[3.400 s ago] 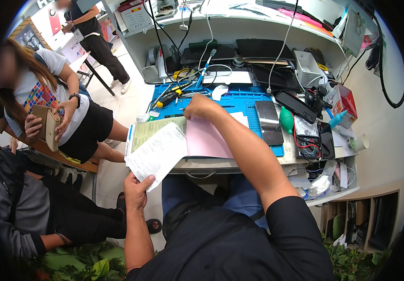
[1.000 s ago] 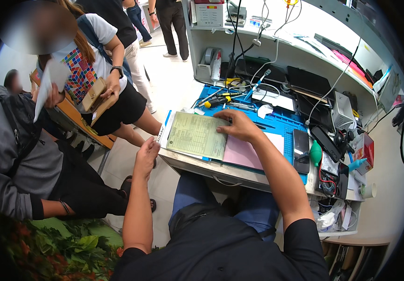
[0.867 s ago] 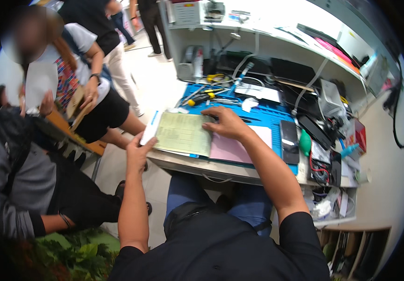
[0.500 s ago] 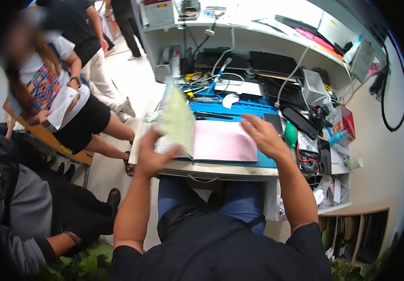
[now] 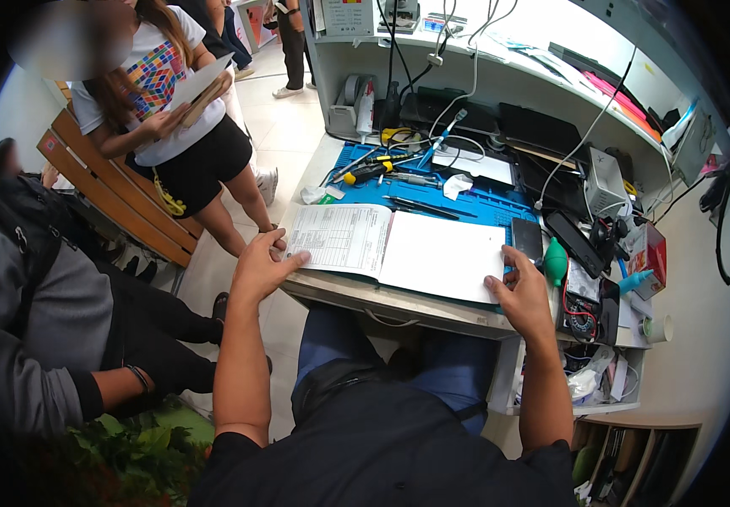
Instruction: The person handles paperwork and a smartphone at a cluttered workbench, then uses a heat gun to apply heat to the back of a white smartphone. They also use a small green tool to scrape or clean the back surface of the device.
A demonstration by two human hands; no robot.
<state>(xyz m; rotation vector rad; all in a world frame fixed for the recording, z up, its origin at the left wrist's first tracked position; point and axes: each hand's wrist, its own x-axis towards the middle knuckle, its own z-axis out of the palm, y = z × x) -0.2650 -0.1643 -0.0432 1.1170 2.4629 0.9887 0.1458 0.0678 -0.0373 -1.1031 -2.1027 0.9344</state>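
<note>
A form book (image 5: 338, 239) lies open on the desk in front of me, with a printed table on its left page and a blank white right page (image 5: 442, 257). At its lower left edge, my left hand (image 5: 265, 267) pinches the book, thumb on top of the page and fingers mostly hidden at the border. My right hand (image 5: 524, 294) grips the right edge near the bottom corner, its thumb against the page. Behind the book, a black pen-like tool (image 5: 421, 208) rests on the blue work mat (image 5: 500, 213), along with a yellow-black screwdriver (image 5: 368, 172).
A green blower bulb (image 5: 556, 262), a multimeter (image 5: 580, 323) and a white basket (image 5: 606, 182) crowd the right. Cables hang from the upper shelf (image 5: 500, 61). Below, an open drawer (image 5: 589, 406) holds clutter. Someone holding papers (image 5: 200, 95) stands left; another person in grey sits nearer.
The yellowish sheet my left hand was turning and the pink page are no longer showing; white pages lie flat instead. My right hand has moved to the book's right edge. The view has shifted.
</note>
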